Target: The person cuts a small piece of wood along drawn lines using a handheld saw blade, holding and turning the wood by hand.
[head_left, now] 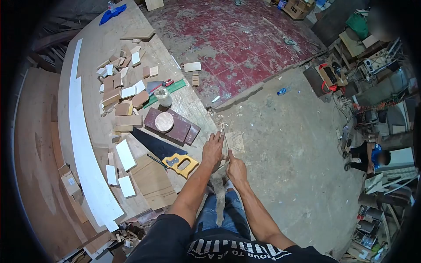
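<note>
Beside the workbench edge, my right hand (237,169) is closed around the lower end of a thin, long tool (225,136) that points away from me. Just left of it, my left hand (212,151) presses at the bench edge with its fingers together; what lies under them is hidden. A handsaw with a yellow handle (183,165) lies left of my left hand. Beyond it are a dark red wooden block (180,129) and a round wooden disc (164,122) resting on top. A clear jar (163,97) stands behind the disc.
Wood offcuts (118,83), white-faced blocks (126,155) and a long white strip (79,131) lie on the workbench (94,41). A green ruler (175,86) is behind the jar. A bottle (283,91) lies on the floor. Another person (368,157) is at the far right.
</note>
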Demonstrator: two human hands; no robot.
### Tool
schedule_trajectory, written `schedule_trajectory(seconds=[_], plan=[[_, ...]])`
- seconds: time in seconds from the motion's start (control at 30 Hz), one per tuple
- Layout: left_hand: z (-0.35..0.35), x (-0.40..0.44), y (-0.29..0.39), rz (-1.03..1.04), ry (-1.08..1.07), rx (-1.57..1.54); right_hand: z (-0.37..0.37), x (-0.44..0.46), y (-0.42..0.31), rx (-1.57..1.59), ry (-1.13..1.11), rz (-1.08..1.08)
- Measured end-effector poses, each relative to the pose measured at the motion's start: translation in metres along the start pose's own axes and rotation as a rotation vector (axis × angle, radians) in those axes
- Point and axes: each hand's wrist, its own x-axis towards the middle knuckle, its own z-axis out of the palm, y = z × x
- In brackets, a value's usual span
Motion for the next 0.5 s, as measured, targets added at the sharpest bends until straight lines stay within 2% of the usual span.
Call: schedule_trajectory(seconds=[0.07, 0.27, 0.37, 0.5], plan=[[0.005, -0.002, 0.000, 0.004, 0.031, 0.027, 0.006, 0.025, -0.001, 0.070, 0.029, -0.021], [0.010, -0.002, 0.000, 0.000, 0.057, 0.056, -0.008, 0.012, -0.007, 0.025, -0.077, 0.038], [0.025, -0.001, -0.004, 0.010, 0.164, 0.088, 0.001, 0.045, -0.007, 0.008, -0.039, -0.005], [0.021, -0.002, -0.003, 0.014, 0.176, 0.108, 0.004, 0.042, -0.007, 0.054, -0.008, 0.013]])
